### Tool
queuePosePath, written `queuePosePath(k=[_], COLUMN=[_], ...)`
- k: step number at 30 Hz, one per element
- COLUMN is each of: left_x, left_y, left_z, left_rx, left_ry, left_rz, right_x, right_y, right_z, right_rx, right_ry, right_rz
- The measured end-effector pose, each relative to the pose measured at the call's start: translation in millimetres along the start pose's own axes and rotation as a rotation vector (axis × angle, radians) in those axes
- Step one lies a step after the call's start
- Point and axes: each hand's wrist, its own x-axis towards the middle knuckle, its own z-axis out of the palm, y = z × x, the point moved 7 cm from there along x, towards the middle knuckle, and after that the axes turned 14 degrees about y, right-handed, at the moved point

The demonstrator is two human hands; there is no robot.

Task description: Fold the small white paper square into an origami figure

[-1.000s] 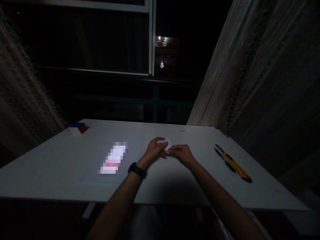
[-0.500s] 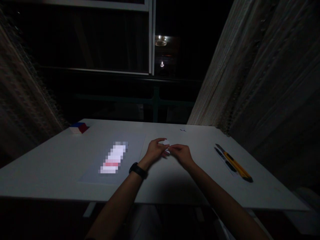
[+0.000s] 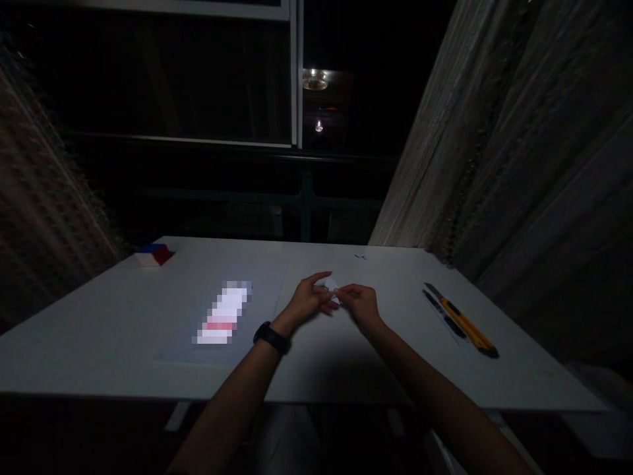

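Both of my hands meet just above the middle of the white table (image 3: 346, 369). My left hand (image 3: 307, 298), with a black watch on its wrist, pinches one side of a small white folded piece of paper (image 3: 331, 285). My right hand (image 3: 360, 303) pinches the other side of the same paper with its fingers curled. The paper is tiny and mostly hidden between my fingertips. The room is very dim.
A yellow utility knife (image 3: 465, 323) and a dark pen lie on the table's right side. A grey sheet (image 3: 267, 284) with a blurred-out patch lies left of my hands. A red, blue and white block (image 3: 153, 253) sits at the far left corner. Curtains hang on both sides.
My hands stay together on the paper. The left fingers have stretched out a little over it and the paper shows less than a second ago.
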Motion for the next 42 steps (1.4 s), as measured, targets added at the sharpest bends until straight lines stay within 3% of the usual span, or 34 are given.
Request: queuePosePath(k=[10, 16, 23, 34, 42], left_x=[-3, -3, 0, 0, -1], left_y=[2, 4, -4, -3, 3], left_z=[3.7, 2.2, -2.9, -5.6, -3.7], left_rx=[-0.021, 0.079, 0.039, -0.008, 0.075], left_ry=[-0.066, -0.016, 0.012, 0.051, 0.039], left_rz=[-0.011, 0.039, -0.020, -0.064, 0.017], right_x=[2, -2, 1, 6, 7], right_y=[3, -3, 0, -1, 0], right_z=[-3, -2, 6, 2, 2], right_rx=[-0.046, -0.054, 0.014, 0.020, -0.035], right_ry=[0.053, 0.046, -0.155, -0.225, -0.126], right_rz=[-0.032, -0.006, 0.069, 0.060, 0.047])
